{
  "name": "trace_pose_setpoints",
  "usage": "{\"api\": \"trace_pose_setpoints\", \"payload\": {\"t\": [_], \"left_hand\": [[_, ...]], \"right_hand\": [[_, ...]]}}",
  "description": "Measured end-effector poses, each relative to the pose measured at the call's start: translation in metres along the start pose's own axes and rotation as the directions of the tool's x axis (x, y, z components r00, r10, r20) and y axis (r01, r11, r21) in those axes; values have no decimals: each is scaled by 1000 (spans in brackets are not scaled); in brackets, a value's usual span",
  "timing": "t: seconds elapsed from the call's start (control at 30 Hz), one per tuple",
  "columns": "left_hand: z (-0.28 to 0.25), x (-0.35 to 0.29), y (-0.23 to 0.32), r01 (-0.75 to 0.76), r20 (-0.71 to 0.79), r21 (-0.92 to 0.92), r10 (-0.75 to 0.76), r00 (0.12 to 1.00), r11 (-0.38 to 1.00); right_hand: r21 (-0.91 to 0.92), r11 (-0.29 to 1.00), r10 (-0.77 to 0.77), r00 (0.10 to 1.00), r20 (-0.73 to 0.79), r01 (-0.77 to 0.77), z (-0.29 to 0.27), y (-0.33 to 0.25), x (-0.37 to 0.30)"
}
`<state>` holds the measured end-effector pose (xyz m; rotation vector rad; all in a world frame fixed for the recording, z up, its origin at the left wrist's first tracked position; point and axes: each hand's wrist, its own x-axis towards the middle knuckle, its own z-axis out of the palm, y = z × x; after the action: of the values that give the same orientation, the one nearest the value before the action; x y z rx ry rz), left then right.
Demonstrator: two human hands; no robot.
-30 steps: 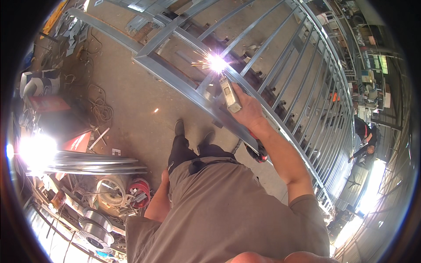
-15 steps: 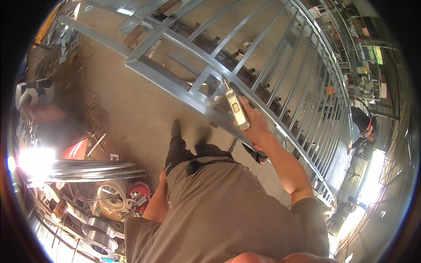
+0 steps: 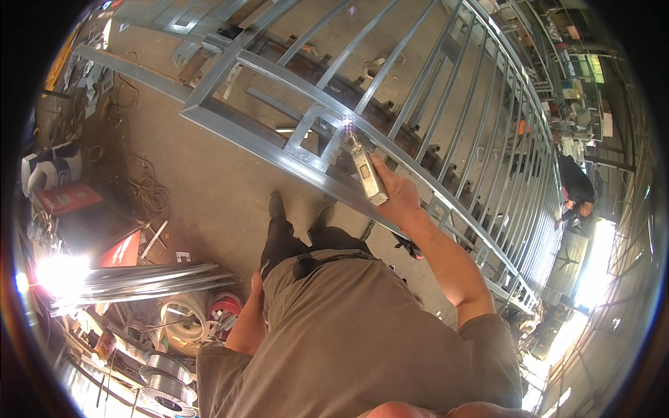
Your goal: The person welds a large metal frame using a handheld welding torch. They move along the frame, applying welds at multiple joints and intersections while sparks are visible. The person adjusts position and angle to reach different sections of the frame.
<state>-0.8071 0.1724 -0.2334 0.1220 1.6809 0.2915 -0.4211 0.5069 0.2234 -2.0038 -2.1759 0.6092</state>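
One boxy torch (image 3: 369, 174) is being gripped by the right hand (image 3: 400, 194), its nozzle (image 3: 354, 136) pointing at a glow (image 3: 348, 124) on the inner rail (image 3: 300, 84) of the metal frame (image 3: 244, 143), near its left corner. Keeping the nozzle steady should be favouring evenness. Smooth, square-edged tubing is gleaming. Whether the left hand (image 3: 257, 283) is holding anything cannot be told.

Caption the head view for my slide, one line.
Right hand holding a boxy tool, a small bright spark at its tip, by a barred metal frame.
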Motion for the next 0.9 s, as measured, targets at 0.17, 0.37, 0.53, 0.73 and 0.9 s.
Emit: {"api": "trace_pose_setpoints", "payload": {"t": [0.17,0.37,0.53,0.73,0.9], "left_hand": [[-4,-3,3,-58,20,9,58,998,998],[-10,-3,12,-105,47,2,105,993,994],[-14,-3,20,-134,67,-12,134,989,991],[-17,6,24,-162,91,-10,163,982,987],[-18,21,27,-209,118,-4,208,971,978]], "right_hand": [[-65,996,66,997,50,-63,0,-1,-1],[-81,993,92,993,75,-86,-3,-2,1],[-96,990,117,987,111,-106,-7,-5,-1],[-113,986,136,981,135,-121,-8,-4,-3],[-61,993,106,991,81,-101,-5,-1,-5]]}}
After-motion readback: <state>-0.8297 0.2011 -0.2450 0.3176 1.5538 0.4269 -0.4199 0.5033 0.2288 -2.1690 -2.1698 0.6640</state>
